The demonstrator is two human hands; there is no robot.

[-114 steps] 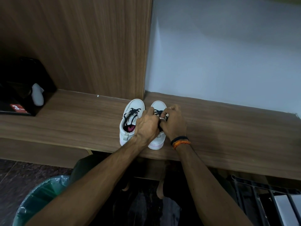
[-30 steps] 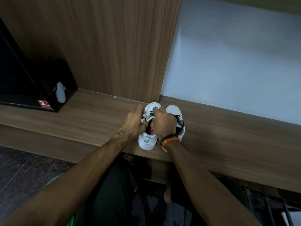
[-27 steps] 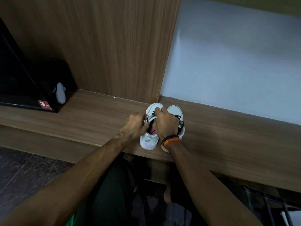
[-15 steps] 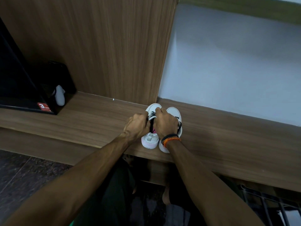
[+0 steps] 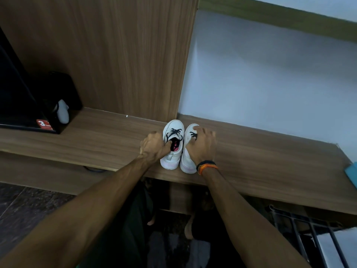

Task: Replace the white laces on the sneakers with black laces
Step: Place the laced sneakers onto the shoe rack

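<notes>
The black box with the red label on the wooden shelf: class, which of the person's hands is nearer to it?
Left. The left hand is at the left white sneaker, on the black box's side; the right hand rests on the right white sneaker, farther away.

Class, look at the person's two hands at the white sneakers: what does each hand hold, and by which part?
The left hand grips the left sneaker at its opening, thumb inside. The right hand lies over the right sneaker, fingers spread across its top and laces; a true grip cannot be told.

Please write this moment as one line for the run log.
left hand: fingers in left white sneaker opening | right hand: rests on right white sneaker | black laces: threaded in both | wooden shelf: supports pair
</notes>
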